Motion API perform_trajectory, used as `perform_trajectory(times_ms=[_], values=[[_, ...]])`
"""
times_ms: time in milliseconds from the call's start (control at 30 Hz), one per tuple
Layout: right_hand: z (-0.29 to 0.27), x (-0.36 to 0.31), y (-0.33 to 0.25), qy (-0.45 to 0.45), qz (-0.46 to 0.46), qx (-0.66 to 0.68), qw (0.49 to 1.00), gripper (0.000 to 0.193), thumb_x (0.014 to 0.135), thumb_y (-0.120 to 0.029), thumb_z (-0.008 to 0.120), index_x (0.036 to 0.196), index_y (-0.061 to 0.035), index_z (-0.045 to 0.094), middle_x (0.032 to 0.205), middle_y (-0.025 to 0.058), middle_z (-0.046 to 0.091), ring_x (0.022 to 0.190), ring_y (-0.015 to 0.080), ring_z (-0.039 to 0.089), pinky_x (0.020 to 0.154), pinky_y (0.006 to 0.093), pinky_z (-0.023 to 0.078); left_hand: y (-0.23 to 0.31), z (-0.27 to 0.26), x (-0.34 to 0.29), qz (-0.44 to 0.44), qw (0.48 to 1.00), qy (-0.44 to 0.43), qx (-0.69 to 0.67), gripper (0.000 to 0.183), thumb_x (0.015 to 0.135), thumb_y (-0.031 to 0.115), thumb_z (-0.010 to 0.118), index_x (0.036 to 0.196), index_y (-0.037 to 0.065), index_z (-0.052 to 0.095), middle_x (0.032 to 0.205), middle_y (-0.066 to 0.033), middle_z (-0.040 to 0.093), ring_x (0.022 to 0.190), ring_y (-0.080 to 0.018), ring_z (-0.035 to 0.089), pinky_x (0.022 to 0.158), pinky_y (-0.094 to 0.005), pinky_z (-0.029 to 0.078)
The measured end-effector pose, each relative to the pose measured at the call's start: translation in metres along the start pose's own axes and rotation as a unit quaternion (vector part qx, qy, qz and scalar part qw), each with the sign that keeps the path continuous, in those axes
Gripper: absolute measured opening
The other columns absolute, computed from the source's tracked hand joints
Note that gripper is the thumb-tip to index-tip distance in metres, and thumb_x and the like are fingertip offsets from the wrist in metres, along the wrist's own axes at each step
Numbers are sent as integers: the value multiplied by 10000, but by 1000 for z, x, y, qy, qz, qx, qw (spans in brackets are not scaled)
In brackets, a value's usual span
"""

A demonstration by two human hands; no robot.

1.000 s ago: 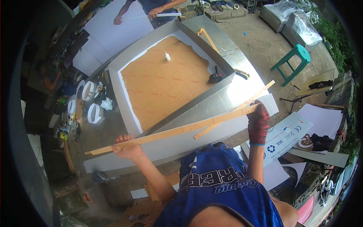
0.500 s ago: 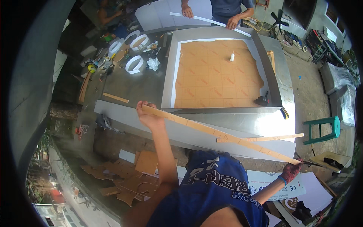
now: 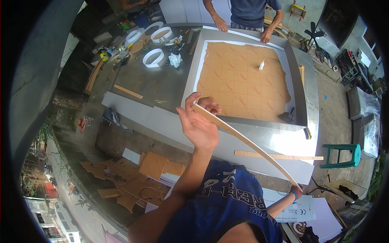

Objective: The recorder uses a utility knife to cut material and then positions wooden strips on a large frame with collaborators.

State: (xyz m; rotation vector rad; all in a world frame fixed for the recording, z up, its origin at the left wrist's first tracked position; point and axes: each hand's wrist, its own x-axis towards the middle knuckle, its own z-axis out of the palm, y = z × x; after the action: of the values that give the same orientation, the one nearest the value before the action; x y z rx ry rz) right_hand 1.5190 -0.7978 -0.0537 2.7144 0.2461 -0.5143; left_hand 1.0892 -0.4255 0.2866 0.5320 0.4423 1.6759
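Head view: I have left hand point(image 3: 201, 127) at upper end of tan-faced strip point(image 3: 223, 124), fingers spread; can't tell if they pinch it. Right gloved hand point(image 3: 297, 191) grips lower end. Strip slants over gray panel point(image 3: 133, 106), near shallow gray box point(image 3: 297, 79). White bottle point(image 3: 261, 65) stands inside box. Co-worker's hands point(image 3: 266, 36) touch white strip point(image 3: 251, 35) at far wall.

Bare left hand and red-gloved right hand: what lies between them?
In the head view, a long, white-edged tan strip slants from the left hand to the right hand.
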Motion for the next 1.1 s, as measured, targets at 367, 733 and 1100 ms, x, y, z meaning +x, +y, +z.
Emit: perform_trajectory(times_ms=[367,733,1100], values=[[16,-70,-11,76,51,178,980,290,769,-274,577,968,-102,702,950,157,693,907,309,675,784,408,536,7,-4,12,10,983,-75,169,220,974,288,448,1028,78,487,791,-26,477,775,-122,438,707,-300,366],[-146,-104,-114,197,9,879,434,238,913,-112,513,1017,87,590,990,177,655,901,267,653,844,356,537,-4,-186,128,-49,793,-16,607,126,863,24,602,978,-16,570,892,-81,565,575,-115,545,460,-246,425],[-240,27,-222,368,-126,428,816,266,784,-190,594,864,58,536,864,234,601,828,388,581,764,425,455,-58,-238,187,24,592,-318,740,152,748,6,684,899,11,681,945,-143,608,823,-292,612,730,-359,509]])
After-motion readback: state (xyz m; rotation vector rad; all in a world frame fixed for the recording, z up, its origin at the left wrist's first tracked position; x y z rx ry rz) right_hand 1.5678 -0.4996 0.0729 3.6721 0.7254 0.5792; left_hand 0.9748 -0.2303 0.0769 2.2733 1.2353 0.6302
